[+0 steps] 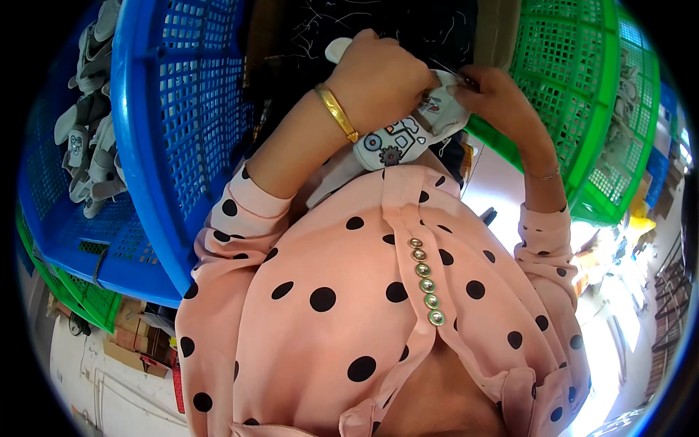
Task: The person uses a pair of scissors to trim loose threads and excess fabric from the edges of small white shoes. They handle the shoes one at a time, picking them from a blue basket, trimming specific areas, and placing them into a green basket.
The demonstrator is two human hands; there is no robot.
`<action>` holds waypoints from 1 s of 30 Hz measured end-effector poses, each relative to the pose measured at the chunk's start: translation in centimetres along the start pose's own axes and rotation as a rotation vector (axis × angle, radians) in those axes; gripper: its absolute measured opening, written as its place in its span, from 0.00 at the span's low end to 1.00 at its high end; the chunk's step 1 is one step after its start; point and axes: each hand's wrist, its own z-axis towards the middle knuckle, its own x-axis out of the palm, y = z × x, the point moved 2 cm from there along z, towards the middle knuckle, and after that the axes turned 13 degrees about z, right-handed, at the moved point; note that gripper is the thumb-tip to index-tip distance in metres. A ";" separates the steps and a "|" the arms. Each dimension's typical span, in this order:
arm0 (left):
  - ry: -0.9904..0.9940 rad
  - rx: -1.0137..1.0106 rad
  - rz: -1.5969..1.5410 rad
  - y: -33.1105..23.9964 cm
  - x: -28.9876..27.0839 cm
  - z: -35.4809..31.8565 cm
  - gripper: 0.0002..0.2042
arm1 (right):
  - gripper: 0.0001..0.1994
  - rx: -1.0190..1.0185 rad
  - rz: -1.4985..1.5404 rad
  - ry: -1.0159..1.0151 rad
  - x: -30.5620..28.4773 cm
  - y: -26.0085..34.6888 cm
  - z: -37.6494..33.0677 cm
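A small white shoe (393,144) with a printed cartoon vehicle lies over my lap, against the front of my polka-dot shirt. My left hand (382,79), with a gold bangle at its wrist, is closed around the shoe's upper part. A white rounded end (337,49) pokes out beyond my left knuckles. My right hand (495,98) is closed at the shoe's opening. Between its fingers is a thin, pointed metal tool (471,84) with a dark handle; its exact kind is unclear. My fingers partly hide the shoe's opening.
A tall blue plastic basket (149,146) stands close on my left, with several pale shoes (91,138) beyond its wall. Green baskets (564,95) stand close on my right, also with shoes (625,109). Loose threads lie on dark cloth (306,29) past my hands.
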 end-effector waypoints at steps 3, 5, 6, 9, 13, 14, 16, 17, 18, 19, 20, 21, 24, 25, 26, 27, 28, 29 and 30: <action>0.022 0.032 0.083 -0.6 0.0 -0.1 0.13 | 0.13 -0.022 -0.078 -0.032 0.0 -0.4 0.1; 0.007 0.027 0.106 -0.7 0.1 -0.2 0.13 | 0.13 -0.061 -0.089 -0.051 0.3 -0.3 0.0; -0.001 0.025 0.118 -0.8 0.1 -0.2 0.13 | 0.12 -0.080 -0.095 -0.061 0.3 -0.2 0.0; 0.060 0.024 0.153 -1.4 -0.2 -0.1 0.15 | 0.12 -0.107 -0.120 -0.062 0.3 0.1 -0.1; 0.112 0.013 0.166 -1.7 -0.2 -0.3 0.16 | 0.12 -0.123 -0.051 -0.075 0.7 0.3 -0.1; 0.114 0.010 0.183 -1.7 -0.2 -0.4 0.16 | 0.12 -0.127 -0.056 -0.085 0.8 0.3 -0.1; 0.110 0.003 0.183 -1.8 0.1 -0.6 0.16 | 0.11 -0.159 -0.073 -0.109 1.0 0.3 -0.2; 0.103 0.001 0.166 -1.8 0.5 -0.6 0.16 | 0.11 -0.186 -0.084 -0.122 1.1 0.2 -0.3; 0.096 -0.002 0.149 -1.9 0.9 -0.6 0.16 | 0.11 -0.214 -0.095 -0.135 1.2 0.2 -0.4; 0.068 -0.006 0.124 -1.8 1.1 -0.7 0.16 | 0.11 -0.205 -0.091 -0.136 1.2 0.2 -0.5; 0.040 -0.010 0.099 -1.8 1.2 -0.7 0.17 | 0.11 -0.197 -0.086 -0.137 1.2 0.3 -0.6; 0.012 -0.013 0.073 -1.8 1.4 -0.7 0.17 | 0.11 -0.188 -0.082 -0.139 1.3 0.3 -0.7; 0.016 -0.042 0.012 -1.9 1.9 -0.8 0.18 | 0.09 -0.248 -0.062 -0.158 1.6 0.5 -1.0; -0.002 -0.042 -0.009 -1.9 2.0 -0.8 0.17 | 0.10 -0.238 -0.078 -0.160 1.6 0.6 -1.1; -0.020 -0.041 -0.030 -1.8 2.1 -0.8 0.16 | 0.10 -0.227 -0.094 -0.162 1.5 0.8 -1.1; -0.037 -0.041 -0.051 -1.6 2.1 -0.9 0.16 | 0.10 -0.216 -0.110 -0.165 1.5 0.9 -1.1; -0.037 -0.036 -0.104 -1.5 2.1 -0.9 0.14 | 0.10 -0.204 -0.127 -0.170 1.5 0.9 -1.2; -0.037 -0.031 -0.156 -1.4 1.9 -1.0 0.12 | 0.11 -0.191 -0.143 -0.176 1.5 0.9 -1.2; -0.037 -0.026 -0.208 -1.2 1.8 -1.1 0.11 | 0.11 -0.179 -0.160 -0.181 1.5 0.9 -1.2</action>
